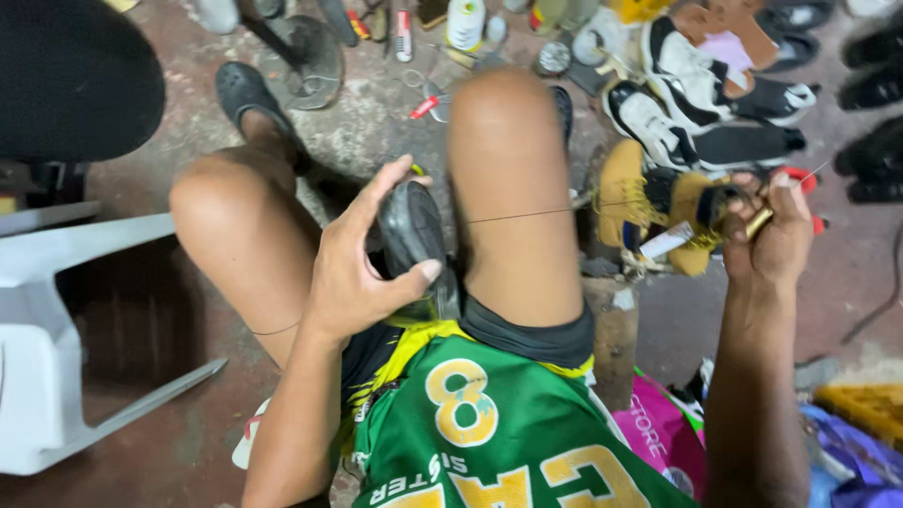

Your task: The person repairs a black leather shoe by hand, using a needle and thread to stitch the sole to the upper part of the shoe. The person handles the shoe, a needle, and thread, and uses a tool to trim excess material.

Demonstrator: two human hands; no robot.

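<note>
My left hand [362, 259] grips a dark shoe [411, 230] wedged between my bare knees, thumb across its lower side. A thin thread [527, 214] runs taut from the shoe across my right knee out to my right hand [773, 230], which is raised to the right. That hand is closed on a brass-coloured awl handle [758, 223] with the thread pulled through it.
Several sneakers [701, 99] and dark shoes lie on the concrete floor ahead. A yellow-brown boot [649, 202] sits beside my right knee. Bottles and small tools [466, 23] crowd the far edge. A white plastic chair [42, 329] stands at left, a pink bag [658, 437] at right.
</note>
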